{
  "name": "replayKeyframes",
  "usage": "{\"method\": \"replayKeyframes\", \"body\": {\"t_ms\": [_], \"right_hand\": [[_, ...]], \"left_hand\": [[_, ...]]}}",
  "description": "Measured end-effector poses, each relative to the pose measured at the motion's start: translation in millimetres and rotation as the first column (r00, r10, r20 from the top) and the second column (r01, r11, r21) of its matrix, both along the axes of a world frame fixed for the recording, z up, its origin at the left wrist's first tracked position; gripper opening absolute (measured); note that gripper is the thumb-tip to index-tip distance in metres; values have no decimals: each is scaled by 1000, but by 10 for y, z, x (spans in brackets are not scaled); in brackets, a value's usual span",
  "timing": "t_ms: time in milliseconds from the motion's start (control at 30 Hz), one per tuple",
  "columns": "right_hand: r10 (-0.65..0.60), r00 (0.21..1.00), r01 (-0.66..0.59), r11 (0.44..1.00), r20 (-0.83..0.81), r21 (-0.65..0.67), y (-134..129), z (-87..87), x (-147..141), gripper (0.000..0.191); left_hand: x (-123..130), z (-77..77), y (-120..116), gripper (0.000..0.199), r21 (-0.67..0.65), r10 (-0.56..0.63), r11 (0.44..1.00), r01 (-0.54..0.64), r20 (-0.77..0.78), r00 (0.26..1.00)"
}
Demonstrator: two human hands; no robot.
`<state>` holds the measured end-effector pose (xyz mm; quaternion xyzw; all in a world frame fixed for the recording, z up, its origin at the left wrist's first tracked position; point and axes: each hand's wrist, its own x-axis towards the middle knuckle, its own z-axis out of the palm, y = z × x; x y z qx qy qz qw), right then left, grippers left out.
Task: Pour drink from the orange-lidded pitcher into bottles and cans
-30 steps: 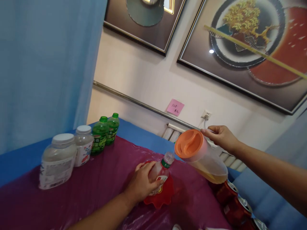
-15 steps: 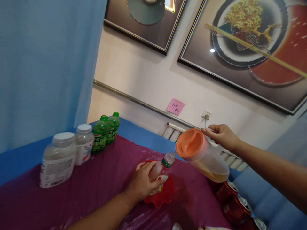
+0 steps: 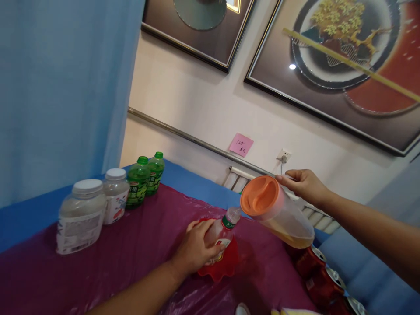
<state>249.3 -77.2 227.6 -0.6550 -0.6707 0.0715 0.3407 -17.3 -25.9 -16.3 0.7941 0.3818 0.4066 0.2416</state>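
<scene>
My left hand (image 3: 197, 247) is wrapped around a clear plastic bottle (image 3: 216, 234) with a green neck band and an uncapped mouth. The bottle leans to the right over a red scalloped dish (image 3: 226, 264). By its handle, my right hand (image 3: 303, 186) grips a translucent pitcher (image 3: 285, 221) with an orange lid (image 3: 260, 195). The pitcher is tipped left, its lid edge close beside the bottle's mouth. Some yellowish liquid lies along the pitcher's lower side. Whether any liquid runs between the two I cannot tell.
Two white-lidded clear jars (image 3: 80, 218) and two green bottles (image 3: 137, 183) stand at the left. Several red cans (image 3: 323, 284) line the right edge. A yellow cloth (image 3: 295, 312) shows at the bottom. Purple plastic sheeting (image 3: 141, 245) covers the blue surface. A radiator (image 3: 320, 218) is behind.
The view has shifted very slightly. Both hands, the bottle and the pitcher keep nearly the same positions and tilt.
</scene>
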Motion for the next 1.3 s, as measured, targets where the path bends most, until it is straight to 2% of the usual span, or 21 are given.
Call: {"method": "replayKeyframes", "body": {"t_ms": [333,1300], "right_hand": [[-6,1000,6,1000,19,10,-12,0,37,63],[0,999,-1,1000,52,11,-43,62,-19,62]], "left_hand": [[-11,38,-22,61,-8,10,1000,-10,-11,1000],[-26,12,-15,61,3,7,1000,-7,23,1000]]}}
